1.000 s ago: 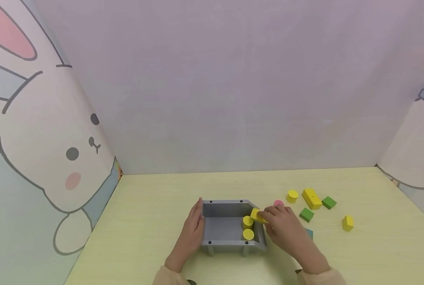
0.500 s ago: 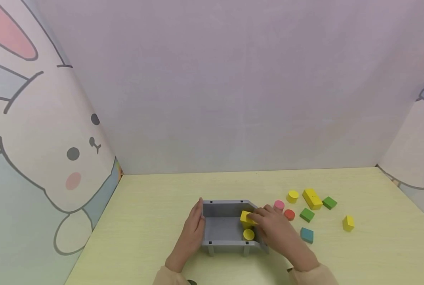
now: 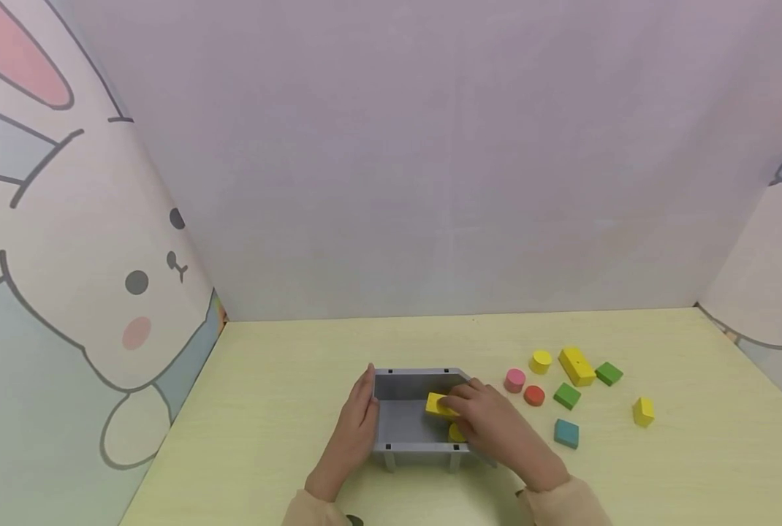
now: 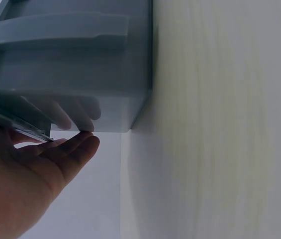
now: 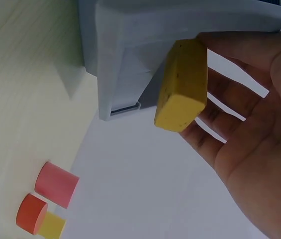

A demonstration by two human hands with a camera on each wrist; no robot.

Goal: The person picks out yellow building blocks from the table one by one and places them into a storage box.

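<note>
A grey plastic storage bin (image 3: pixel 400 427) stands on the table with its cut-away end to the right. My left hand (image 3: pixel 355 422) lies along its left end; in the left wrist view, fingertips (image 4: pixel 88 142) touch the outer wall. Over the inside of the bin, my right hand (image 3: pixel 492 424) pinches a yellow rectangular block (image 3: pixel 438 405). The right wrist view shows this yellow block (image 5: pixel 182 89) between thumb and fingers at the bin's low end. Under the right hand a yellow cylinder (image 3: pixel 457 432) sits in the bin, partly covered; another one behind it is hidden now.
To the right lie a pink cylinder (image 3: pixel 514 380), a red disc (image 3: pixel 534 395), a yellow cylinder (image 3: pixel 540 361), a larger yellow block (image 3: pixel 577 366), two green blocks (image 3: pixel 567 396), a teal block (image 3: pixel 566 433) and a small yellow block (image 3: pixel 644 412). Walls bound the table at the back and sides.
My right hand has carried the yellow block leftward, from over the bin's right end to further inside, covering the rear yellow cylinder. The left hand stays on the bin.
</note>
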